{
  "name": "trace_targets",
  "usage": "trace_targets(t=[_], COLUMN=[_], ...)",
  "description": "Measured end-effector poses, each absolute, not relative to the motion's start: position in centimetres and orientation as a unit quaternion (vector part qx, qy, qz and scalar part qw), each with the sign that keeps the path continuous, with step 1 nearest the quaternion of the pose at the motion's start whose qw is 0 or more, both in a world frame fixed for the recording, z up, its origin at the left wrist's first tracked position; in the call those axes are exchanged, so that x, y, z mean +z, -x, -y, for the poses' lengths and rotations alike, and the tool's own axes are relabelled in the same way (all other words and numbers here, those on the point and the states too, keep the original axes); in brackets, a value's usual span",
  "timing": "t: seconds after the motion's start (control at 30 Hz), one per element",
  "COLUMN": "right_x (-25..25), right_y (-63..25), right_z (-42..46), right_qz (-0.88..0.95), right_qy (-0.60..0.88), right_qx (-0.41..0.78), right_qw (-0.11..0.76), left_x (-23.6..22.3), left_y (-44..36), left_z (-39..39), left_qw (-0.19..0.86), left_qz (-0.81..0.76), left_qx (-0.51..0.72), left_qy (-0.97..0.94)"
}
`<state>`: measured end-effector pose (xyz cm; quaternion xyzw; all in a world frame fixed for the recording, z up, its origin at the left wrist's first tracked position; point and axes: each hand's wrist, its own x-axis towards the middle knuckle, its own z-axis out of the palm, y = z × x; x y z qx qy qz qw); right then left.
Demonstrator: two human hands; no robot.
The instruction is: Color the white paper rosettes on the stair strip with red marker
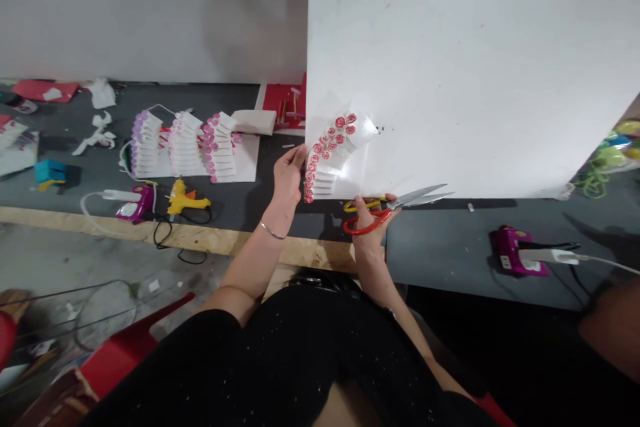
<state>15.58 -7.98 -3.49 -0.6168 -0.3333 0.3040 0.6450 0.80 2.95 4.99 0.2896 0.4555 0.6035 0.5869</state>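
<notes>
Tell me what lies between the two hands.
In the head view, a curved stack of white paper strips with red flowers, lying on a white board.

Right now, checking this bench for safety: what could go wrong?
The scissors in the right hand point their bare blades along the white board's lower edge, so a slip could nick it. The left hand presses the paper strips with pink flowers, which might crease. The yellow glue gun's cord droops over the bench edge and could snag.

Plain white wall (150,13) behind a long work table, its top grey (200,97) and its front edge raw plywood (200,237); below, bare, littered concrete floor (60,253) and a red plastic chair (125,353).
</notes>
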Motion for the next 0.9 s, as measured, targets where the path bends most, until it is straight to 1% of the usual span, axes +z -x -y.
trace_targets(t=[0.1, 0.23, 0.37, 0.5, 0.67, 0.77, 0.9], right_x=[-3.0, -2.9, -3.0, -3.2, -3.7, -3.7, -3.4], right_y=[-15.5, -15.4, -15.2, -15.2, -15.6, -15.7, -15.7], right_z=[7.9, 7.8, 7.6, 7.5, 7.4, 7.3, 7.3], right_qz=[0.285, 0.285, 0.282, 0.262, 0.299, 0.274, 0.246], right_qy=[0.62, 0.63, 0.632, 0.63, 0.632, 0.626, 0.627], right_qx=[0.326, 0.333, 0.323, 0.319, 0.309, 0.311, 0.323], right_qw=[0.654, 0.641, 0.646, 0.657, 0.645, 0.66, 0.665], left_x=[5.1, 5.1, 4.7, 3.9, 3.7, 3.9, 4.0], left_y=[-1.0, -1.1, -0.6, 0.2, 0.5, 0.4, 0.2], left_z=[-2.9, -2.9, -3.3, -4.3, -5.1, -5.0, -4.9], left_qw=[0.583, 0.556, 0.506, 0.442, 0.391, 0.371, 0.374], left_qz=[-0.457, -0.475, -0.483, -0.46, -0.44, -0.436, -0.454], left_qx=[0.608, 0.61, 0.599, 0.591, 0.573, 0.574, 0.573], left_qy=[-0.285, -0.305, -0.389, -0.493, -0.57, -0.585, -0.57])
